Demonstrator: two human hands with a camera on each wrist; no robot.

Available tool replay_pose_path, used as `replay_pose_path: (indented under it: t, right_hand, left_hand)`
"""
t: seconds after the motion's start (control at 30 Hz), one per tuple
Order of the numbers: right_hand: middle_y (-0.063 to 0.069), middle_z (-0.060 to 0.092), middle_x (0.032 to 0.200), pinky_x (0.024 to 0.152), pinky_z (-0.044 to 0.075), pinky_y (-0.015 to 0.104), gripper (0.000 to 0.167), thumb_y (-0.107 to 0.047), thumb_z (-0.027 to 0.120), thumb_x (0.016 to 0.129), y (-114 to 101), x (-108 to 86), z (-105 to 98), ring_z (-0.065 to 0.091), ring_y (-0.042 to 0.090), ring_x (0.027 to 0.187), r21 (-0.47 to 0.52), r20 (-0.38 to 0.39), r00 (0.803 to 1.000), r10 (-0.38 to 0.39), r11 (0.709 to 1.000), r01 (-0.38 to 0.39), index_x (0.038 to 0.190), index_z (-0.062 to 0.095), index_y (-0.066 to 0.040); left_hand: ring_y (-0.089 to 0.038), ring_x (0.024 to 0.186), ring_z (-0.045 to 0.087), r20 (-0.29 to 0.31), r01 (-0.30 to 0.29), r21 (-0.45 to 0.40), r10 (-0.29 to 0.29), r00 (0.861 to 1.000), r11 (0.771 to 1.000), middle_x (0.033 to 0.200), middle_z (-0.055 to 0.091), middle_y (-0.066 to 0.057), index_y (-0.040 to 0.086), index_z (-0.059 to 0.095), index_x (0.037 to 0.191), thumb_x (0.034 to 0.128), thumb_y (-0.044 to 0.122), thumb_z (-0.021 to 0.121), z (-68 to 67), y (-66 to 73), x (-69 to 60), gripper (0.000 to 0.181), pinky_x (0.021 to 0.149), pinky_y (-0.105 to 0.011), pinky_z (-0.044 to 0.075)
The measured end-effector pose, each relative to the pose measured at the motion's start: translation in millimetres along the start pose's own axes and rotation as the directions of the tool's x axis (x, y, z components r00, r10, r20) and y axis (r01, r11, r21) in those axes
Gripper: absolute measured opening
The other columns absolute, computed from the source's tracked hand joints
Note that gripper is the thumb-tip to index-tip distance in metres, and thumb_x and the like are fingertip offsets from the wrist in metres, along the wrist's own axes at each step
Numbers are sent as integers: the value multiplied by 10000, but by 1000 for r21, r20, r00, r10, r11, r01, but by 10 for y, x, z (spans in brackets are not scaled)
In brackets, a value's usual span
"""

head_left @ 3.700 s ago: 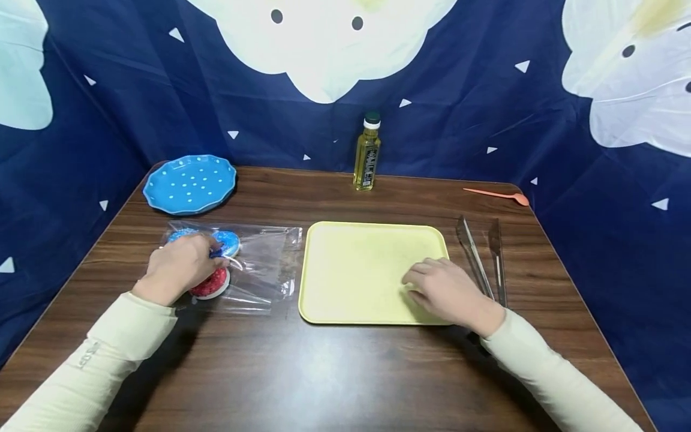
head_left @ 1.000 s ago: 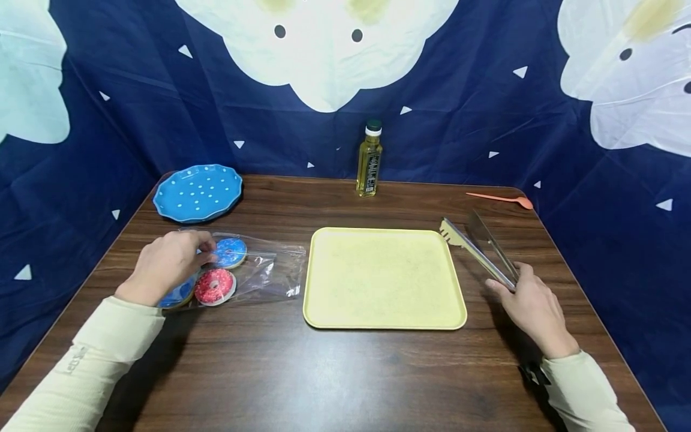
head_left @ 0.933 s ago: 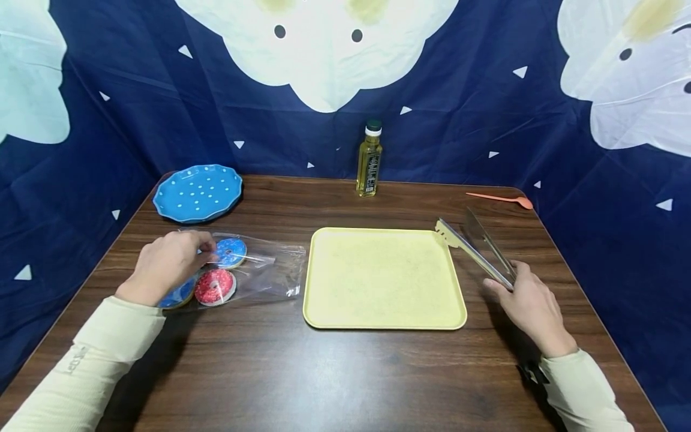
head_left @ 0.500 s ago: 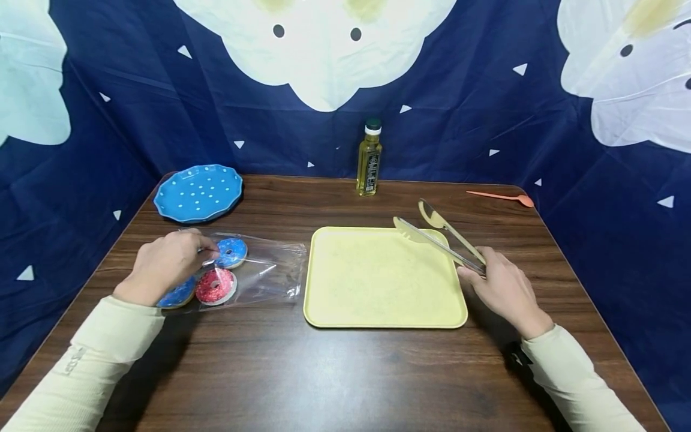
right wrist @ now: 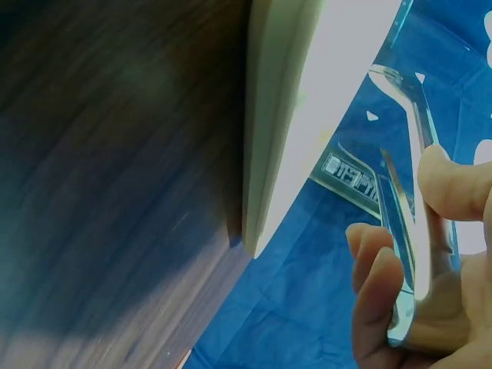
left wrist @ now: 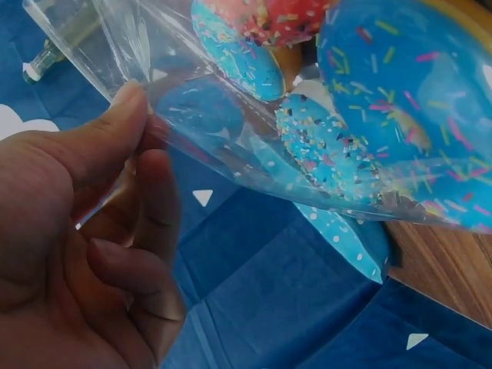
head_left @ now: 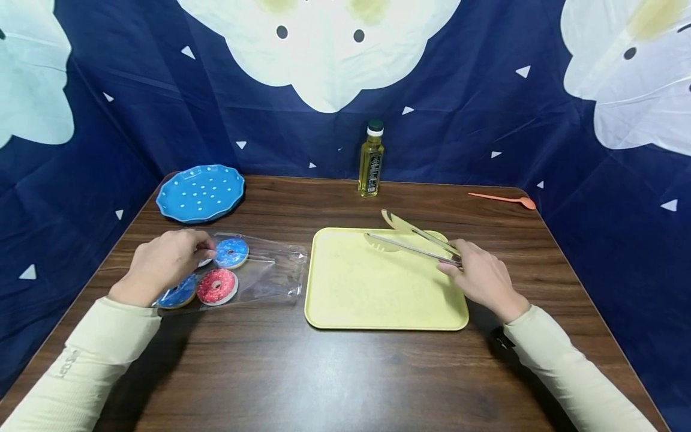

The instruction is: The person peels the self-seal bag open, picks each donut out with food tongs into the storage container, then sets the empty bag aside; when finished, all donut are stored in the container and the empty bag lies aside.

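Tabletop (head_left: 324,378): yellow tray (head_left: 372,294) near middle, clear bag (head_left: 275,273) just left of it. Right hand (head_left: 483,276): fingers curled round metal tongs (head_left: 412,248), tong arms parted over tray's far part. Left hand (head_left: 164,264): thumb and forefinger pinching bag, other fingers loosely bent. Inside bag, near left hand: blue donut (head_left: 229,261), red donut (head_left: 213,294).

Clear plastic bag (head_left: 264,282) left of yellow rectangular tray (head_left: 372,294)
A blue scalloped plate (head_left: 200,195) lies behind the bag.
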State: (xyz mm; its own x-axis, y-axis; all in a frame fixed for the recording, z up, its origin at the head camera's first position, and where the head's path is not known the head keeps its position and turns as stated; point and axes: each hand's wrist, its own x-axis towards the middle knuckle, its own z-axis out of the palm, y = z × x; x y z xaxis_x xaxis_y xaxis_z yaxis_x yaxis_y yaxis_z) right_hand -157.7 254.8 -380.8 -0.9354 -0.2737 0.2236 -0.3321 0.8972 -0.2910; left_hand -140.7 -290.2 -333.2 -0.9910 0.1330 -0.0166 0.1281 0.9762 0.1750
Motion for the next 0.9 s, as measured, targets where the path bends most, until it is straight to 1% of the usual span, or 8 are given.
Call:
replay_pose_path:
  t: [0.1,0.27,0.33,0.4,0.5,0.63,0.77,0.9]
  right_hand:
    - [190,707,1039,560,485,566,494,-369,744,904,-27,29,21,681,426,827,0,16,1000,-17,1000,17,1263,608,-57]
    - [167,726,995,521,475,514,461,-380,757,894,-88,78,59,686,389,765,8,25,998,-51,999,51,1237,642,-94]
    - [143,725,929,496,457,479,428,-371,766,888,-122,109,72,676,351,711,11,22,998,-66,998,66,1205,654,-107]
    - [102,699,827,464,425,444,388,-362,773,884,-163,142,78,643,306,642,15,23,997,-78,997,78,1160,662,-112]
    - [80,682,788,457,413,437,361,-359,774,884,-222,184,98,628,297,621,18,34,996,-84,996,83,1131,668,-117]
    - [99,724,901,480,442,451,370,-368,765,891,-298,218,133,663,332,674,25,46,994,-95,995,94,1155,683,-123]
    - [98,734,914,471,440,425,370,-367,761,895,-381,253,148,648,306,638,25,48,991,-123,992,122,1162,693,-120]
    - [95,743,915,463,439,412,368,-362,765,892,-467,289,159,641,277,621,17,42,986,-162,987,162,1155,707,-111]
  left_hand:
    - [-260,740,629,-7,-6,7,7,1000,1000,951,719,-115,137,750,1028,933,191,730,2,-1,-8,111,530,-530,482]
    - [-249,742,629,-15,-29,14,29,999,999,991,720,-126,126,755,1033,931,158,729,13,-15,-26,110,532,-526,492]
    - [-259,764,638,-18,-39,15,39,999,999,1026,717,-136,127,754,1036,939,145,713,14,-26,-30,107,534,-533,492]
    - [-269,790,647,-21,-45,18,46,999,999,1057,713,-145,129,753,1042,946,143,699,15,-34,-30,111,537,-544,491]
    - [-264,791,645,-33,-53,22,54,998,998,1070,712,-143,127,755,1048,953,144,690,18,-30,-35,117,539,-541,495]
    - [-261,799,641,-43,-53,25,54,998,998,1056,715,-135,121,761,1059,949,169,705,21,-18,-40,133,552,-544,499]
    - [-306,862,663,-37,-43,23,43,998,999,1061,715,-149,128,761,1069,949,220,713,13,-16,-30,159,569,-578,487]
    - [-325,872,663,-27,-30,19,31,999,999,1057,715,-156,141,764,1073,940,257,726,2,-15,-22,180,565,-573,479]
